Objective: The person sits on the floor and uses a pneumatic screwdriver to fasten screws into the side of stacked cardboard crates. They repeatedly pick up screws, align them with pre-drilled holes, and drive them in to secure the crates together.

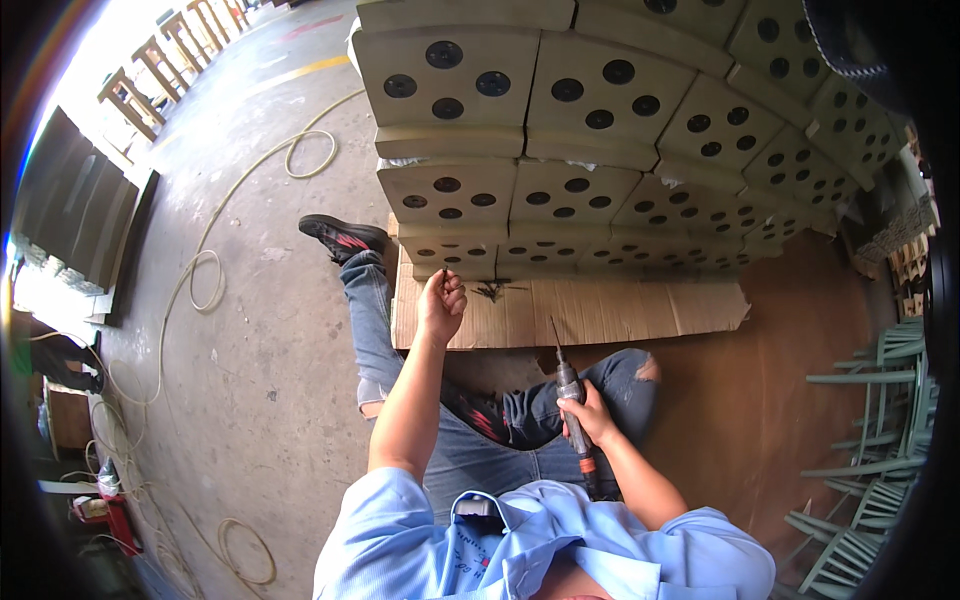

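My left hand (442, 303) is raised in front of the lowest row of stacked cream-coloured panels (455, 100), its fingers pinched together. Whatever they hold is too small to make out. Beside it, a small heap of dark screws (489, 291) lies on a flat cardboard sheet (600, 312). Wrapped round the body of a power screwdriver (570, 388) is my right hand (592, 414). The tool's long thin bit points away from me, toward the cardboard, touching nothing. Dark round discs, grouped in fours, are set into the panel faces.
Pale hose (213, 225) loops over the concrete floor at left. My bent, jeans-clad legs rest before the cardboard. Stacked cartons (80, 190) and wooden frames (160, 65) stand further left. Green slatted chair-like frames (880, 440) crowd the right edge.
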`<state>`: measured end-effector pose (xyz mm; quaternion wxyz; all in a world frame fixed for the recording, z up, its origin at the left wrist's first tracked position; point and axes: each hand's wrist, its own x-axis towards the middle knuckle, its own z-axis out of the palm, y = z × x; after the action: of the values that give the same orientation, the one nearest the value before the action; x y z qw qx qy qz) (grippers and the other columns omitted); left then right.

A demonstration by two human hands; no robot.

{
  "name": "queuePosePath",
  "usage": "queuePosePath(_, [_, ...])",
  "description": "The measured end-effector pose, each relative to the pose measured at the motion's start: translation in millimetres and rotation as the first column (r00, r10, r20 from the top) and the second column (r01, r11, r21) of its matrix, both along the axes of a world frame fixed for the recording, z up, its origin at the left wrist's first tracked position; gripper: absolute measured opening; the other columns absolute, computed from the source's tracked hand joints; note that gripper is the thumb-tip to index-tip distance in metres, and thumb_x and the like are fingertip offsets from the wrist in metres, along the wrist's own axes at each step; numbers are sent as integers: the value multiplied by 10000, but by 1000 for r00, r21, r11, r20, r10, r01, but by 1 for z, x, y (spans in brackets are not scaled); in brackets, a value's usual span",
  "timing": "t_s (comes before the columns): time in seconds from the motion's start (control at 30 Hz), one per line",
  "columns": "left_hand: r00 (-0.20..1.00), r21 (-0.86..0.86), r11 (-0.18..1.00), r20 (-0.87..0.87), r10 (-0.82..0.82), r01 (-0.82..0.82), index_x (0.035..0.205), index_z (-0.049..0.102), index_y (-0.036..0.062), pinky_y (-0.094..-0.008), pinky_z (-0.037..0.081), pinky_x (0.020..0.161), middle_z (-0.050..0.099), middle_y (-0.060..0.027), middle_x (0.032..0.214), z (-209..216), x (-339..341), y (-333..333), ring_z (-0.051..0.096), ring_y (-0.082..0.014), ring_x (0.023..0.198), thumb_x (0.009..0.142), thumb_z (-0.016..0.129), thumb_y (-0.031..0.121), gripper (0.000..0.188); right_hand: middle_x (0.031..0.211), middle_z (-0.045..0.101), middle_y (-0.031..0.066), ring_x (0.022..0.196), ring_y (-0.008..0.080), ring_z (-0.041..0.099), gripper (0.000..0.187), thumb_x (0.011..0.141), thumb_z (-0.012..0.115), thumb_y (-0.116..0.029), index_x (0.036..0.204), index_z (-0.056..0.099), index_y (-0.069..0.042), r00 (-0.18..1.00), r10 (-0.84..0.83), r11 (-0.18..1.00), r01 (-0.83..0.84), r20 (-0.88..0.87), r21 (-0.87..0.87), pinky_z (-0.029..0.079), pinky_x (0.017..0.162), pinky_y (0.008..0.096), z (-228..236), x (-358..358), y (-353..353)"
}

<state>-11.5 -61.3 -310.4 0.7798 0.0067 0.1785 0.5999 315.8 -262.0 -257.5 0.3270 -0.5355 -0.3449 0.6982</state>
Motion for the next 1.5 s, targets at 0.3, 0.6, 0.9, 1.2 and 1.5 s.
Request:
queuePosePath(0.3, [996,178,980,-35,-88,93,1020,649,43,-203,300,444,607,-58,857,49,-6,-27,425,-81,583,1033,555,208,190,815,596,75,530,161,625,536,887,735,-159,1301,414,-47,960,220,974,-206,-171,94,539,477,309,65,-26,16])
queuePosePath(0.6, [841,140,966,-529,-113,217,1140,703,66,-215,326,507,569,0,780,109,-41,-53,439,-71,587,989,671,127,166,900,575,42,562,112,606,589,871,750,-109,1356,419,-61,914,370,921,-338,-167,193,533,500,278,112,-69,30])
queuePosePath(0.9, [780,219,918,-611,-136,331,1033,683,47,-213,304,503,492,52,719,137,-69,-63,404,-52,579,988,703,153,117,934,573,60,591,107,599,604,864,768,-95,1337,401,-15,883,441,891,-410,-160,192,542,502,280,139,-83,32])
queuePosePath(1.2, [656,206,881,-741,-145,427,977,666,22,-208,289,488,448,77,654,157,-76,-63,359,-30,542,985,716,178,164,932,594,75,609,112,597,619,864,766,-107,1335,386,20,853,498,860,-465,-153,210,533,508,278,139,-83,32])
queuePosePath(1.5, [420,99,802,-885,-199,590,937,643,22,-202,278,488,440,84,673,183,-85,-55,368,-19,558,986,708,175,173,942,615,85,618,118,607,649,849,787,-156,1337,397,20,835,543,832,-522,-84,190,535,523,285,140,-82,32])
